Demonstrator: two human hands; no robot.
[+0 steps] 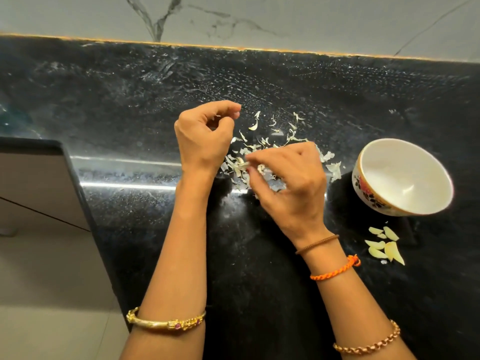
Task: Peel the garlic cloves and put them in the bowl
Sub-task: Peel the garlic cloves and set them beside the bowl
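My right hand (288, 183) hovers low over a heap of papery garlic skins (259, 149) and pinches a pale garlic clove (243, 165) at its fingertips. My left hand (205, 136) is raised just left of the heap, fingers curled toward the thumb, with a small sliver of skin (217, 116) showing inside the curl. The white bowl (439, 175) with a flower pattern stands to the right, tilted toward me, with nothing visible inside. Several peeled cloves (384, 246) lie on the counter in front of the bowl.
The black stone counter (130, 100) runs back to a marble wall (285, 19). Its left edge drops off beside a drawer front (39, 188). Bangles and thread bands are on both wrists.
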